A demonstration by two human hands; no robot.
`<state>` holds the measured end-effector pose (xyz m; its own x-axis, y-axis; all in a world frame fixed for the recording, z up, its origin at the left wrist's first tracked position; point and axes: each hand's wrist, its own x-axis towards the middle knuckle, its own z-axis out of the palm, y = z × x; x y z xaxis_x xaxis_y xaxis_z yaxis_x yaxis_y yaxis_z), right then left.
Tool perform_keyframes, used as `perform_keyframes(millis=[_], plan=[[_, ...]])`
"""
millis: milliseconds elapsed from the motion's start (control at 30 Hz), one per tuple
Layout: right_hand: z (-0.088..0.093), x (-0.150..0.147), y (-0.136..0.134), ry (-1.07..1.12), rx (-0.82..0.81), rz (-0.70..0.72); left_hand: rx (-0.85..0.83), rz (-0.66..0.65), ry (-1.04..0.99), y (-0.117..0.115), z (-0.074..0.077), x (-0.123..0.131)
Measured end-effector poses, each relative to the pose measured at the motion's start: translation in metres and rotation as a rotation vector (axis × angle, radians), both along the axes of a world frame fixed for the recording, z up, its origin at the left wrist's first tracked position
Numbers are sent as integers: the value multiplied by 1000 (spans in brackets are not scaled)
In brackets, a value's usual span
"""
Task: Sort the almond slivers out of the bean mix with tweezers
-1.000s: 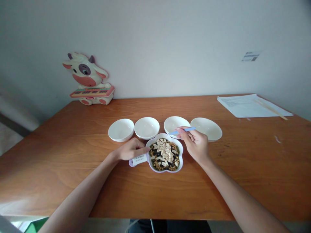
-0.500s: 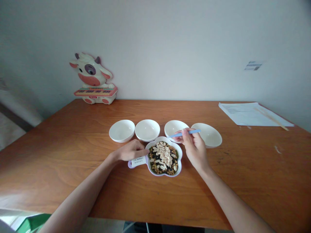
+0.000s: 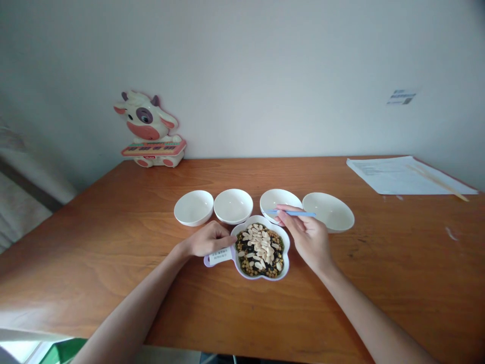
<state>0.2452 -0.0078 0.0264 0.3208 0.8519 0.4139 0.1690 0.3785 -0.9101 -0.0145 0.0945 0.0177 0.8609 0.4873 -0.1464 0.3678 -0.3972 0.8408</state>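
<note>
A flower-shaped bowl with a lilac handle and a white label sits before me. It holds pale flat seeds on top of black, yellowish and green beans or grains. My left hand grips this bowl at the handle's base, thumb on the rim. Pinched in my right hand is a slim light-blue tool, its tip over the third white bowl from the left; I cannot make out its exact kind or anything at its tip. My right fingers cover part of that bowl.
Alongside stand more white bowls: the far-left bowl, its neighbour and the far-right bowl. A cow-shaped toy keyboard is at the back left. Paper sheets with a wooden stick lie back right.
The view has shifted slightly, moving everything a little to the right. My right hand has turned a bit, so the blue tool lies more level. My left hand keeps its hold on the bowl.
</note>
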Motion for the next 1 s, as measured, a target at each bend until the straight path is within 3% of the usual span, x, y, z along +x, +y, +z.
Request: perform_keyframes(millis=[200,300,600,767,1000], plan=[[-5,5,0,-500,214,-70,18,28,39,-2,1,0],[-4,5,0,-625,325,-59,9,32,29,-3,1,1],[-3,6,1,-670,327,-97,-143,0,66,2,8,4],[-3,6,-1,-611,302,-126,-245,48,139,8,12,10],[2,7,6,-500,164,-81,-175,71,88,2,15,10]])
